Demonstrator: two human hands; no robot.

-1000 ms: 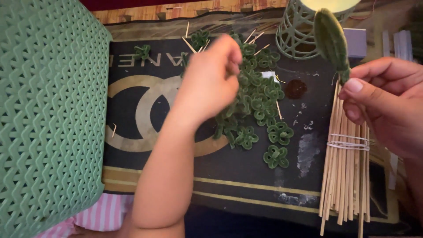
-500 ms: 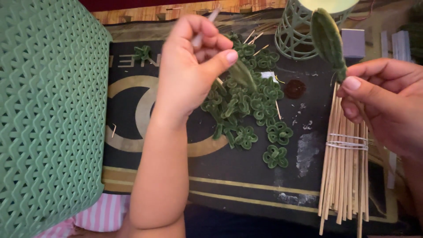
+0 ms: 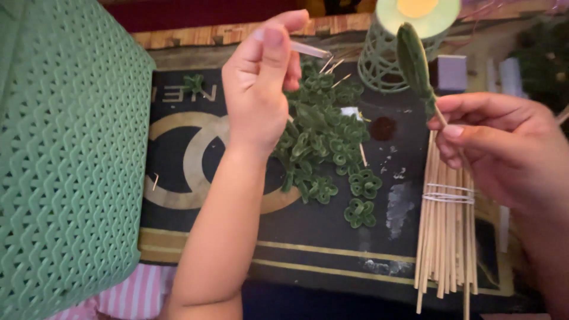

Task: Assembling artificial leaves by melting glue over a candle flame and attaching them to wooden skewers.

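My left hand [image 3: 264, 89] is raised over a pile of green looped flower-shaped pieces [image 3: 323, 142], pinching a thin pale stick [image 3: 309, 50] between thumb and fingers. My right hand [image 3: 504, 148] holds a thin stick topped with a green leaf shape [image 3: 413, 59], which stands upright. Below that hand lies a bundle of thin wooden sticks [image 3: 446, 231], tied near the middle with a band. All of this rests on a black board with gold rings and lines [image 3: 207, 237].
A large green woven basket [image 3: 65, 178] fills the left side. A green lattice cup with a pale lid [image 3: 391, 53] stands at the back. A pink-striped cloth [image 3: 130, 296] shows at the bottom left. Small white blocks [image 3: 453, 72] lie at the back right.
My left hand lifted out of the green pile and rose toward the back, now pinching a thin stick. My right hand stayed nearly in place with the leaf stick.
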